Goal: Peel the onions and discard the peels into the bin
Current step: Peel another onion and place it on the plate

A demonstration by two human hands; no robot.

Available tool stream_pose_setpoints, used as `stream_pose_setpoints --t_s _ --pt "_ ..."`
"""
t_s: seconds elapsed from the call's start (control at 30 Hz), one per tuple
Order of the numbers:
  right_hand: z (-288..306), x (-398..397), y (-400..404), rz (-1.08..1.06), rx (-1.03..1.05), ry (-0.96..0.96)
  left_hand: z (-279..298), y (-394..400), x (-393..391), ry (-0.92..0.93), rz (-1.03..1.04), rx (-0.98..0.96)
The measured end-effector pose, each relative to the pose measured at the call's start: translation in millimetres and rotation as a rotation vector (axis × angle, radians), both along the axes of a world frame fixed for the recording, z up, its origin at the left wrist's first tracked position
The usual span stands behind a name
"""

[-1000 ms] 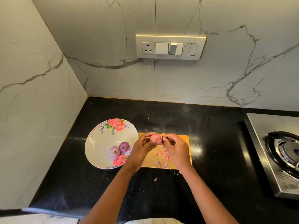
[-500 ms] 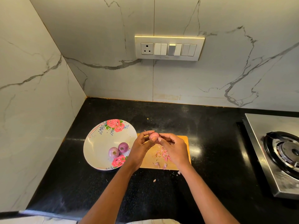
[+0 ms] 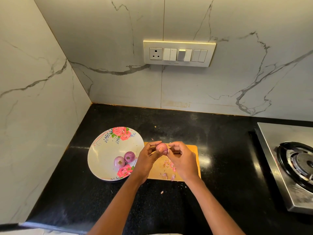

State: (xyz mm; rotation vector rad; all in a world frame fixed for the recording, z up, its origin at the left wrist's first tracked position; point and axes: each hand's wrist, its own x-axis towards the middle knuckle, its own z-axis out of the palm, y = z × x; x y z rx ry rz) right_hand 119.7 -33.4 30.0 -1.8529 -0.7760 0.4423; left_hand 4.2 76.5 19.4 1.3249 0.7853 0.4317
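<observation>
Onion in work: I see a small pink onion (image 3: 161, 147) held above the wooden chopping board (image 3: 193, 150), at 12 o'clock of its far edge.
Left hand (image 3: 147, 160): curled round the onion from 9 o'clock.
Right hand (image 3: 182, 160): fingertips pinching a peel strip at the onion's 3 o'clock side.
Plate (image 3: 103, 153): floral, at 9 o'clock of the board, holding two purple onions (image 3: 124, 159).
Peels (image 3: 168, 167): scattered on the board under my hands.

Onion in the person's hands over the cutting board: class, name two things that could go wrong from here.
1. The onion is small and held only at the fingertips of the left hand and right hand; it might slip.
2. Peels lie on the cutting board, and some have scattered onto the counter; no bin is in view, so bits may get left behind.
</observation>
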Motion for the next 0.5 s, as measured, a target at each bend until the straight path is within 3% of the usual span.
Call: stream_pose_setpoints --t_s 0.4,0.5 --pt "-10.5 22.9 -3.2 -0.040 -0.161 0.034 13.2 4.3 -0.2 -0.087 0.012 -0.162" --pt "-0.5 15.2 1.4 0.010 -0.080 0.037 13.3 2.3 1.9 -0.070 0.004 -0.110"
